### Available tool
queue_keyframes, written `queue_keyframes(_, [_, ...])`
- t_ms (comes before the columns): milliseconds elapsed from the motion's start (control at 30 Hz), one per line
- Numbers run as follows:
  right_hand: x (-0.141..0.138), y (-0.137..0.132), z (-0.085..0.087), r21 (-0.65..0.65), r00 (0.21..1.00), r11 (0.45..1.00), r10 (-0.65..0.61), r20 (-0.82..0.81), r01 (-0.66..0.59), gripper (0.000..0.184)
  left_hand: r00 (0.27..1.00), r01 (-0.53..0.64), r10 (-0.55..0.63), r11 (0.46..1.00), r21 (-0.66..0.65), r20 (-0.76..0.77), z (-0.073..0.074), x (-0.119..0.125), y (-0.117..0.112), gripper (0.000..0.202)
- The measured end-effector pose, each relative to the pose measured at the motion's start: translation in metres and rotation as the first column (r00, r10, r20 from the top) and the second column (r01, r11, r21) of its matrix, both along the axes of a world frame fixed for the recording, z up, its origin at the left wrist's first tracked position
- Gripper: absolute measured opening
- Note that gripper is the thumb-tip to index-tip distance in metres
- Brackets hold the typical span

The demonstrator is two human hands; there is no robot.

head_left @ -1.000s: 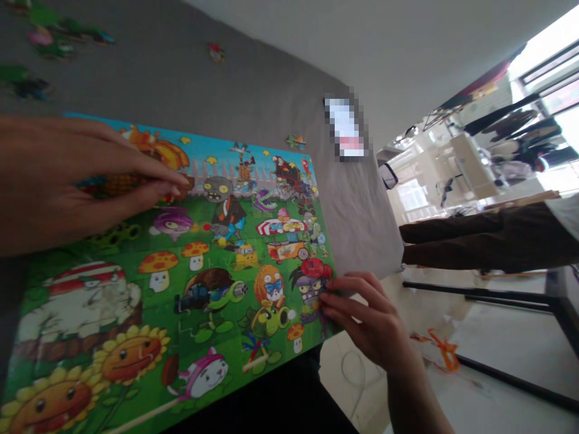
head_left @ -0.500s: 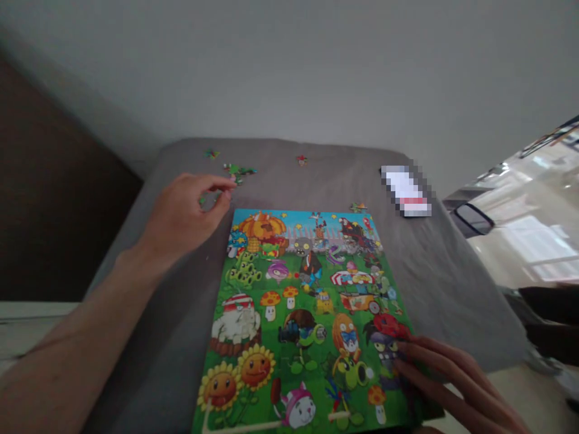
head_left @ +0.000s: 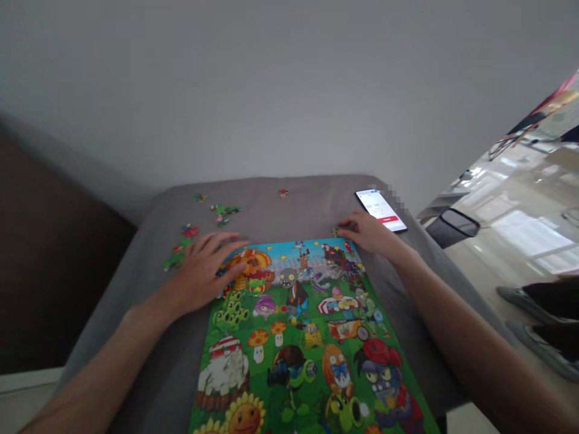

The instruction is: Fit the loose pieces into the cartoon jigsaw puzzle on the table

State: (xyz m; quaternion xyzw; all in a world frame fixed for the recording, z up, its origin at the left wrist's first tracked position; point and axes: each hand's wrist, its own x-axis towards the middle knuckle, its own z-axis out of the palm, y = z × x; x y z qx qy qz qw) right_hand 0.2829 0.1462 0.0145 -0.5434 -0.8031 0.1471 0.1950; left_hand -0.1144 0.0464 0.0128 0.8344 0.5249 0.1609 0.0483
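Observation:
A picture board (head_left: 296, 343) covered with cartoon plants and zombies lies in front of me on a grey surface. My left hand (head_left: 205, 271) rests over its upper left corner, fingers spread and holding nothing. Beside it, partly behind the fingers, are loose puzzle pieces (head_left: 174, 259) in green and red. At the board's top right edge, my right hand (head_left: 371, 234) has thumb and fingertips closed at a small green puzzle piece (head_left: 335, 231). Whether that piece is lifted I cannot tell.
More puzzle pieces (head_left: 225, 212) and a single red one (head_left: 283, 193) lie toward the back of the cloth-covered grey table (head_left: 316, 208). A lit phone (head_left: 382, 210) sits at the back right. Behind rises a wall (head_left: 271, 90); a person's shoes (head_left: 543, 349) show at right.
My left hand has moved from the loose pieces back onto the board's upper left corner and spread. My right hand has gone from the lower right edge up to the piece at the top right. The view has tilted up.

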Motion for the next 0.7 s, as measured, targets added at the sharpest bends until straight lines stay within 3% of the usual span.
queue_keyframes(133, [0.010,-0.007,-0.012,-0.027,0.998,1.000,-0.002,-0.059,0.000,0.006,0.959,0.278,-0.282,0.952,-0.127,-0.018,0.001,0.026,-0.017,0.053])
queue_keyframes(200, [0.012,-0.010,-0.013,-0.052,0.996,0.999,-0.005,-0.094,0.000,0.008,0.929,0.357,-0.367,0.921,-0.155,-0.044,-0.002,0.039,-0.024,0.051])
queue_keyframes(300, [0.009,-0.017,-0.011,-0.104,0.957,0.994,-0.003,-0.290,-0.029,0.016,0.911,0.385,-0.397,0.916,-0.116,-0.111,-0.010,0.046,-0.030,0.058])
queue_keyframes(367, [0.005,-0.024,-0.005,-0.134,0.869,0.988,0.000,-0.495,-0.076,0.021,0.914,0.371,-0.379,0.925,-0.077,-0.147,-0.015,0.046,-0.029,0.060])
queue_keyframes(433, [0.000,-0.034,0.002,-0.178,0.771,0.971,0.012,-0.636,-0.162,0.039,0.915,0.359,-0.365,0.931,-0.065,-0.172,-0.018,0.043,-0.026,0.062])
queue_keyframes(500, [-0.005,-0.045,0.009,-0.263,0.729,0.920,0.036,-0.683,-0.292,0.053,0.914,0.353,-0.360,0.933,-0.069,-0.186,-0.019,0.042,-0.023,0.063])
queue_keyframes(533, [-0.007,-0.050,0.013,-0.319,0.729,0.876,0.052,-0.682,-0.361,0.051,0.915,0.348,-0.356,0.935,-0.072,-0.189,-0.019,0.042,-0.023,0.063])
queue_keyframes(600, [-0.010,-0.058,0.018,-0.397,0.741,0.797,0.091,-0.665,-0.455,0.036,0.918,0.339,-0.347,0.938,-0.076,-0.191,-0.019,0.043,-0.022,0.063])
queue_keyframes(700, [-0.010,-0.066,0.026,-0.431,0.748,0.720,0.182,-0.638,-0.543,0.019,0.921,0.328,-0.339,0.940,-0.091,-0.191,-0.019,0.043,-0.022,0.062])
